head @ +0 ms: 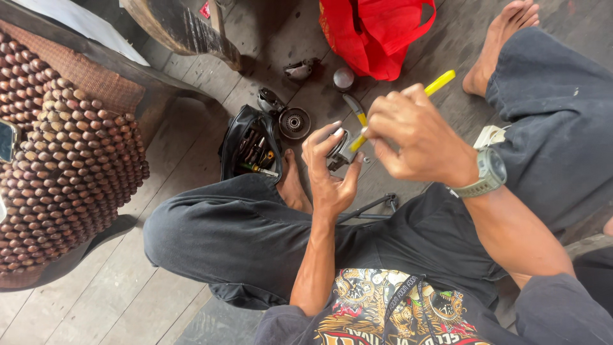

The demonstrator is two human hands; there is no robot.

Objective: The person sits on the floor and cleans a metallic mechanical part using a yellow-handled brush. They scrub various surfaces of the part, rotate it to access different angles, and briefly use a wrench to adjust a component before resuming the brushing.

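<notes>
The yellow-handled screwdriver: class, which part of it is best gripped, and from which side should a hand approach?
Grip the yellow handle, the long bare part jutting up-right above the right hand. Come from the right, since the tip end points down-left into the small metal part that the left hand holds, crowding that side.

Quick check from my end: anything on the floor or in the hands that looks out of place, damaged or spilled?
Nothing spilled or visibly broken. Loose metal parts lie scattered on the plank floor beside the open black tool pouch. The left hand holds a small metal part; the right hand works a yellow-handled screwdriver into it.
</notes>
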